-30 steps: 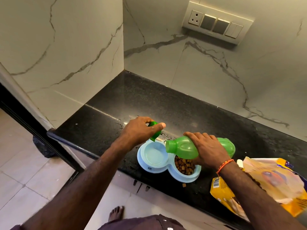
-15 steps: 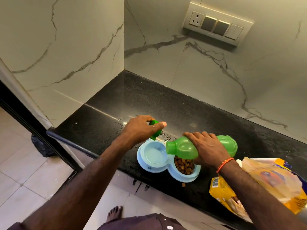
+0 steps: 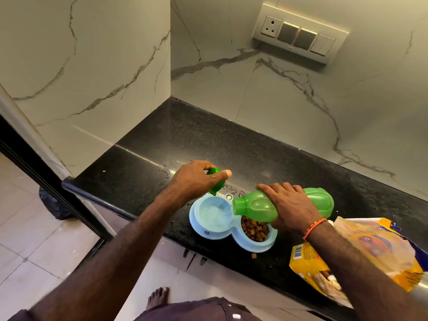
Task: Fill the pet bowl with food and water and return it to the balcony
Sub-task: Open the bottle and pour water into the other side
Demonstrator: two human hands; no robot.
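Light-blue plastic double pet bowl [image 3: 209, 231] is filled from the tilted green plastic bottle [image 3: 259, 206] gripped by the right hand [image 3: 290, 206]; its green cap [image 3: 54, 181] is pinched by the left hand [image 3: 196, 179].

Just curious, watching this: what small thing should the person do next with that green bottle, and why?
Probably keep the green bottle tipped a little longer: water is streaming into the left compartment of the blue pet bowl, which looks only partly filled. The right compartment already holds kibble, and the left hand holds the cap ready.

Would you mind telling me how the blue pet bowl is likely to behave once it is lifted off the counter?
The bowl looks like rigid plastic, so probably stiff. Water fills one side, kibble the other: tilting would likely slosh or spill.
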